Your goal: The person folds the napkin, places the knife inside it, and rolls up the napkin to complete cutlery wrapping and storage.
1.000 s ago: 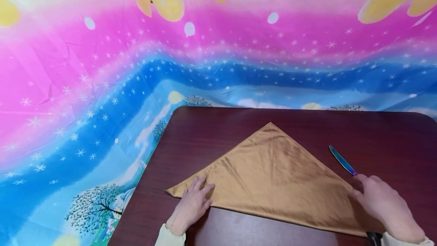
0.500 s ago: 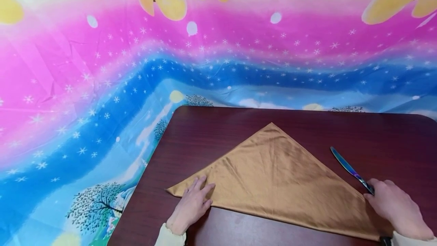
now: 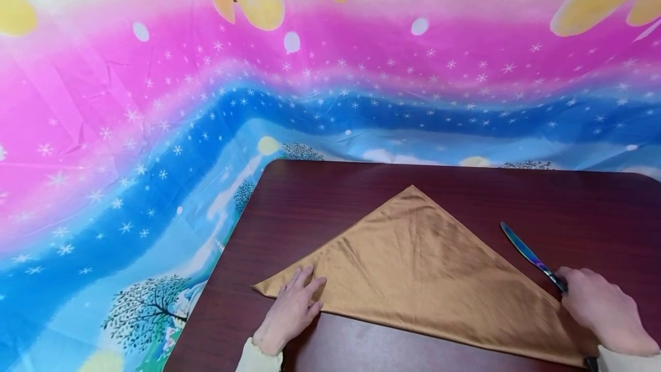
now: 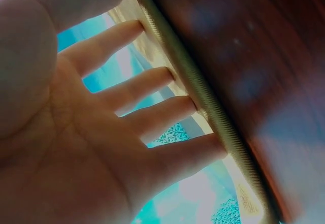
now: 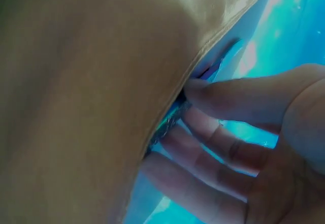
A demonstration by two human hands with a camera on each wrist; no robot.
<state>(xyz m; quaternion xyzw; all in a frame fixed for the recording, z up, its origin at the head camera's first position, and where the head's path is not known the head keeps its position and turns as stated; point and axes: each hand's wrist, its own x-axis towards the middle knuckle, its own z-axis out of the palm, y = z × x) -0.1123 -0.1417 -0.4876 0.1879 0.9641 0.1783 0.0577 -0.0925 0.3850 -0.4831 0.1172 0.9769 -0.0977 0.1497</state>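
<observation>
A gold satin cloth napkin [image 3: 413,268], folded into a triangle, lies on the dark wooden table with its peak pointing away. My left hand [image 3: 295,306] rests on the napkin's left corner, fingers spread; the left wrist view has its fingertips [image 4: 167,75] on the fabric near the folded edge. Beside the napkin's right slope lies a table knife [image 3: 529,251] with a rainbow metallic sheen, blade pointing away. My right hand [image 3: 601,306] holds its handle between thumb and fingers. In the right wrist view, the napkin's edge partly covers the knife [image 5: 223,59].
The brown table [image 3: 320,194] has rounded far corners. A colourful backdrop cloth [image 3: 361,73] with snowflakes and trees hangs behind it and down its left side.
My right hand has slid back to the right along the knife's handle, leaving more of the knife showing. My left hand and the napkin stay in place.
</observation>
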